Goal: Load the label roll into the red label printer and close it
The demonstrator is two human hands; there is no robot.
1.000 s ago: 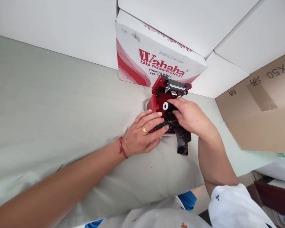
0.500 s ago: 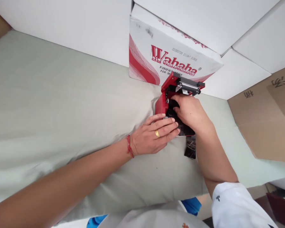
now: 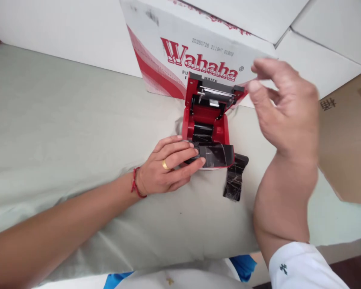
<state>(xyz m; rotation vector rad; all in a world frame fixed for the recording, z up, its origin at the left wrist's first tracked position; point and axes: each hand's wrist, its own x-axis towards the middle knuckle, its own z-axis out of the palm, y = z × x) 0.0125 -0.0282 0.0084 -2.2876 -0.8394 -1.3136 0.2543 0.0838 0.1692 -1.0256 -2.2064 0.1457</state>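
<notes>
A small red label printer (image 3: pixel 186 124) stands with its lid (image 3: pixel 218 94) raised, showing a dark roller under it. Inside lies a black roll (image 3: pixel 203 130), and a glossy black film (image 3: pixel 215 154) spreads over the front edge. My left hand (image 3: pixel 174 164) lies with outstretched fingers on the printer's front left corner and touches the film there. My right hand (image 3: pixel 285 108) is lifted to the right of the lid, slightly blurred, thumb and fingers curved apart around nothing. A creased black film strip (image 3: pixel 235 178) hangs at the printer's front right.
Directly behind the printer stands a white and red Wahaha water carton (image 3: pixel 156 56). White boxes (image 3: pixel 78 32) line the back. To the right is a brown cardboard box (image 3: pixel 343 152). A pale green cloth (image 3: pixel 63 120) covers the table, whose front edge is near my body.
My right hand has come out of the printer and moved up to the right, uncovering the inside. My left hand stays at the printer's front. The view has shifted right.
</notes>
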